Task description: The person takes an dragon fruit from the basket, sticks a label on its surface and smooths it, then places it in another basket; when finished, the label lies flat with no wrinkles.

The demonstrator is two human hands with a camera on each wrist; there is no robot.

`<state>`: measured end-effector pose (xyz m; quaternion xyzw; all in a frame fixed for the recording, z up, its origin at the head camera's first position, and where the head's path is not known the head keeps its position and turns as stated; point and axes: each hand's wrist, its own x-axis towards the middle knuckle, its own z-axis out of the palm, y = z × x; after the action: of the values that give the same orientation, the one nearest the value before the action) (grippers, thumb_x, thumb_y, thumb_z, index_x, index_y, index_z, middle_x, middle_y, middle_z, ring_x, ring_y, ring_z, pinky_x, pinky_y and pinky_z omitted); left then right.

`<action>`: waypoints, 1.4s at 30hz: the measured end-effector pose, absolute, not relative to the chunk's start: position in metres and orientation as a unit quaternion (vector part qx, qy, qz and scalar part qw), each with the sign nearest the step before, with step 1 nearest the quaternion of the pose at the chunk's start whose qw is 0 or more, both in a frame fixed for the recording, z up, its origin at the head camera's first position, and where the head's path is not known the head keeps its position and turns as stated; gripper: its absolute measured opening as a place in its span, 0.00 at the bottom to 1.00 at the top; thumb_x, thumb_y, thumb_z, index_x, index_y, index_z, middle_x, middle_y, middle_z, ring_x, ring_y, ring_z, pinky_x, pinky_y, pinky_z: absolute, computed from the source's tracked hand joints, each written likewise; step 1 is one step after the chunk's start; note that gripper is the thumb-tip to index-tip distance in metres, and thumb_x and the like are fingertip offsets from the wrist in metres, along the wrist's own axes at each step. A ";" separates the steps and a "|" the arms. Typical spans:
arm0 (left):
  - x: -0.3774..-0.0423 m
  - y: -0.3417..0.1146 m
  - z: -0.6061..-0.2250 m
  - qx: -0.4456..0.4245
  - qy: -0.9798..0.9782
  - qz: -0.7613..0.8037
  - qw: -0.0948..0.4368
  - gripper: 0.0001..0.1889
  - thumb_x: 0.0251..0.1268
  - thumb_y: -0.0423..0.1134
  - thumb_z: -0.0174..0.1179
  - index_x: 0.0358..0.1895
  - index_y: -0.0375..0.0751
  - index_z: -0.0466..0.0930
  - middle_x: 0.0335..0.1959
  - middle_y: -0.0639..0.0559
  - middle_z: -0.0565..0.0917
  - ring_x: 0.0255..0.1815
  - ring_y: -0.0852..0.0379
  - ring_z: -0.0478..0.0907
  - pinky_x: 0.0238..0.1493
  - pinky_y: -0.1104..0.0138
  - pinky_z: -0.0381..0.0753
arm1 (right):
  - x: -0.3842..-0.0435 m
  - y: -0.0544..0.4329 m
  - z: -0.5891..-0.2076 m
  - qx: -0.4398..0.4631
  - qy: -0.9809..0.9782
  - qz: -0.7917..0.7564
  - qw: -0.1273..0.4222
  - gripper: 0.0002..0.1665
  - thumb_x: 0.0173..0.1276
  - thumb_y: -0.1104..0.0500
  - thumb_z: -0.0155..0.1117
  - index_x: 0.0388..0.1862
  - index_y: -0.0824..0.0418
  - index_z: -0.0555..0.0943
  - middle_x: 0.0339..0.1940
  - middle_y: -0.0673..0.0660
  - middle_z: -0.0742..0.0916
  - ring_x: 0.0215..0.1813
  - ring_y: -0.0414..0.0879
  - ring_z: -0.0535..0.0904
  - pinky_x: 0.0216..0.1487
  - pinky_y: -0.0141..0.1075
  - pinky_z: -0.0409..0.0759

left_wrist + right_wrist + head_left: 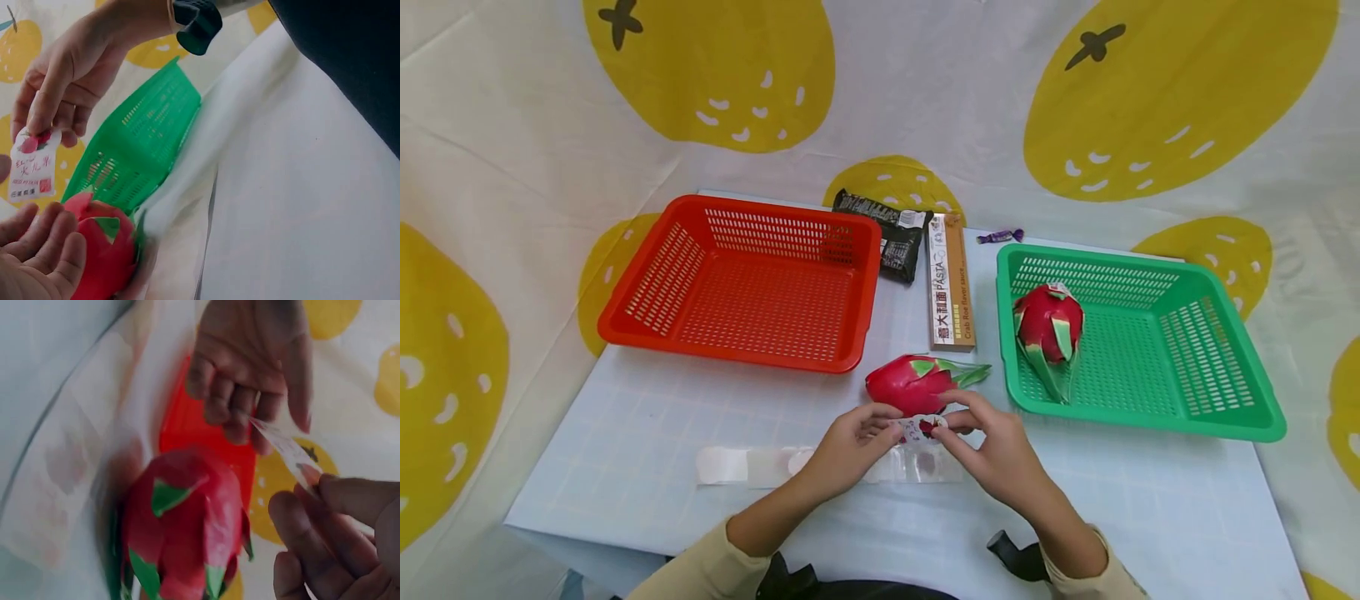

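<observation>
My right hand (1000, 454) pinches a small white sticker label (34, 169) with a pink dragon fruit picture and red lettering between thumb and fingers. Beside the label's other end is my left hand (850, 446), its thumb apart from the loosely bent fingers. In the right wrist view the label (281, 444) slants, its far end at the left fingertips; whether it touches them is unclear. A red dragon fruit (902, 383) with green leaf tips lies on its side just beyond both hands. Under the hands, a clear and white backing strip (767, 467) lies flat, partly hidden.
A red basket (767, 358) stands at the left. The green basket (1150, 421) at the right contains another dragon fruit (1051, 321). Between them are a pasta box (951, 283), a black packet (895, 242) and a purple-wrapped candy (1000, 237). A patterned curtain hangs behind the table.
</observation>
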<state>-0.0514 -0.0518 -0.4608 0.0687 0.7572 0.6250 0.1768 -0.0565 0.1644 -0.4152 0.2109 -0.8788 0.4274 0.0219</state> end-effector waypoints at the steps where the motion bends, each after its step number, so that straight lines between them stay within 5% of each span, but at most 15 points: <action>1: -0.053 -0.052 -0.462 0.062 0.756 0.629 0.167 0.16 0.64 0.49 0.59 0.49 0.43 0.78 0.41 0.51 0.83 0.41 0.58 0.80 0.46 0.69 0.81 | -0.057 0.161 -0.416 0.195 -0.879 0.435 0.013 0.21 0.55 0.61 0.73 0.47 0.58 0.78 0.33 0.47 0.89 0.35 0.36 0.84 0.37 0.33 0.83; 7: -0.060 -0.056 -0.468 0.016 0.761 0.637 0.123 0.12 0.61 0.45 0.62 0.40 0.39 0.81 0.33 0.49 0.84 0.34 0.57 0.80 0.39 0.72 0.82 | -0.064 0.145 -0.425 0.096 -0.889 0.446 -0.022 0.08 0.58 0.58 0.70 0.35 0.55 0.80 0.28 0.46 0.87 0.30 0.34 0.82 0.36 0.28 0.82; 14: -0.068 -0.056 -0.473 -0.027 0.769 0.636 0.065 0.11 0.60 0.42 0.64 0.42 0.40 0.82 0.32 0.49 0.83 0.32 0.56 0.79 0.37 0.72 0.81 | -0.077 0.132 -0.429 0.067 -0.914 0.401 0.018 0.08 0.56 0.54 0.72 0.30 0.54 0.81 0.27 0.46 0.81 0.27 0.40 0.74 0.27 0.29 0.77; 18: -0.072 -0.055 -0.478 -0.035 0.767 0.639 0.037 0.11 0.59 0.41 0.65 0.40 0.39 0.81 0.30 0.49 0.82 0.30 0.56 0.78 0.34 0.72 0.81 | -0.081 0.128 -0.431 0.063 -0.928 0.364 0.041 0.09 0.55 0.52 0.73 0.28 0.53 0.82 0.25 0.46 0.80 0.30 0.40 0.74 0.34 0.32 0.73; 29: -0.078 -0.053 -0.490 -0.078 0.765 0.638 0.043 0.11 0.58 0.41 0.66 0.40 0.40 0.78 0.31 0.49 0.81 0.31 0.56 0.77 0.34 0.74 0.80 | -0.087 0.126 -0.436 0.062 -0.937 0.341 0.050 0.09 0.55 0.51 0.73 0.25 0.51 0.82 0.24 0.46 0.80 0.34 0.42 0.74 0.37 0.37 0.66; 42: -0.079 -0.054 -0.493 -0.060 0.774 0.630 0.016 0.12 0.58 0.43 0.66 0.39 0.42 0.77 0.30 0.50 0.81 0.29 0.56 0.76 0.32 0.73 0.80 | -0.095 0.127 -0.435 0.071 -0.934 0.349 0.032 0.10 0.54 0.53 0.73 0.26 0.53 0.80 0.24 0.47 0.80 0.28 0.40 0.73 0.32 0.34 0.72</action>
<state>-0.0789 -0.0536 -0.4933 -0.0595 0.7741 0.6301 0.0159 -0.0947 0.1267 -0.4349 0.0707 -0.9340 0.3486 0.0321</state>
